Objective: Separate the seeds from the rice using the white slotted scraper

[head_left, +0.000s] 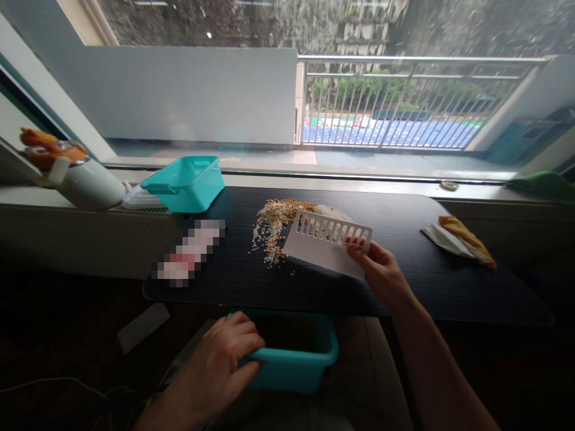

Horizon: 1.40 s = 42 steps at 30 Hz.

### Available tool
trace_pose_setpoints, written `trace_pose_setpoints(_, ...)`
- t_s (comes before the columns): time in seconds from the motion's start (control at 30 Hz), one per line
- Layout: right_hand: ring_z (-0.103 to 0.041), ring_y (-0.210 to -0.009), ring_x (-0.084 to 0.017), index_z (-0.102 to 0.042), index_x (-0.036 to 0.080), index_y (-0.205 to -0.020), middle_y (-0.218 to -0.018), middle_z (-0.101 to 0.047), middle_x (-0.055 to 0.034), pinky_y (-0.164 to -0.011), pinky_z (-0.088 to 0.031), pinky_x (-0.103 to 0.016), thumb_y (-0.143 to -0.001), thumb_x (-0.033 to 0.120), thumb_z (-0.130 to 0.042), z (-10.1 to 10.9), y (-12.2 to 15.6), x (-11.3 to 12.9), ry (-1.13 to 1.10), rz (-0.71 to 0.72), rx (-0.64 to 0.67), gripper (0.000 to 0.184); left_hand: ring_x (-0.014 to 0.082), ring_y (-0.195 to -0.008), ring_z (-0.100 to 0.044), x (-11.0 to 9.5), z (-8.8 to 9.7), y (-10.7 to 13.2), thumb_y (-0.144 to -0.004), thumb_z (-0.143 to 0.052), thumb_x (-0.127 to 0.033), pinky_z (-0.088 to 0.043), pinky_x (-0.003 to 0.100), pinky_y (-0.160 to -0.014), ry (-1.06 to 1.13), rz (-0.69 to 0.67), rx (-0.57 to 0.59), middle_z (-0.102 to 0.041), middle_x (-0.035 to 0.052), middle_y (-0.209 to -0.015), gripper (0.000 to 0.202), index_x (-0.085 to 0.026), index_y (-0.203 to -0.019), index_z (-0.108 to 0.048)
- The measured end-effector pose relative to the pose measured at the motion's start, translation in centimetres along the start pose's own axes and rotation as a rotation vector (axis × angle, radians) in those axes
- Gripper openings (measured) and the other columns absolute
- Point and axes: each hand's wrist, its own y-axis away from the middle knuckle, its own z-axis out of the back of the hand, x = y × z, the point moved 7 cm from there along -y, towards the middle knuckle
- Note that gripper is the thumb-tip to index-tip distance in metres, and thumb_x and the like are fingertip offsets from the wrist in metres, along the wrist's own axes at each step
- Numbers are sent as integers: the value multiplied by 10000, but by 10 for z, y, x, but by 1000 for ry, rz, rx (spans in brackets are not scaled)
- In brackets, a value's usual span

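Observation:
My right hand is closed around one end of a white slotted scraper, thin and flat with a row of long slots along its far edge. The scraper is tilted over a spread pile of yellow kernels and white grains on the dark table; it hides part of the pile. My left hand grips the rim of a teal plastic tub, which sits at my lap below the table's front edge. The tub's inside is dark, and its contents cannot be made out.
Another teal tub stands at the table's back left, near a white kettle-like container on the sill. A pixelated item lies at left. Folded yellow and white packaging lies at right. Behind the table is a window.

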Motion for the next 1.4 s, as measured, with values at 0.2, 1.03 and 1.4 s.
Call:
trace_pose_setpoints(0.2, -664, -965, -233, -768, 251, -893, -958, -760, -26, -967, -460, -396, -656, 419, -820, 6, 6, 3, 33, 15, -22, 295, 208, -894, -554, -2, 1, 0, -752, -560, -64, -382, 357, -802, -2, 10, 20, -642, 9, -828, 149, -187, -733, -642)
trace_pose_setpoints(1.03, -655, -942, -229, -776, 266, -868, -924, -760, -23, -925, -462, -371, -664, 427, -816, -1, 22, 7, 103, -33, 75, 262, 209, -908, -563, 0, 2, 3, -766, -611, -57, -389, 363, -844, -14, -1, -15, -655, -4, -829, 145, -196, -762, -652)
trace_pose_setpoints(1.4, -656, -923, -249, -771, 246, -839, -918, -748, -43, -881, -508, -369, -717, 422, -774, -4, 68, 4, 105, -70, 79, 214, 216, -896, -561, 3, 4, 4, -789, -574, -119, -424, 342, -799, -22, -15, -14, -641, 28, -857, 106, -186, -785, -655)
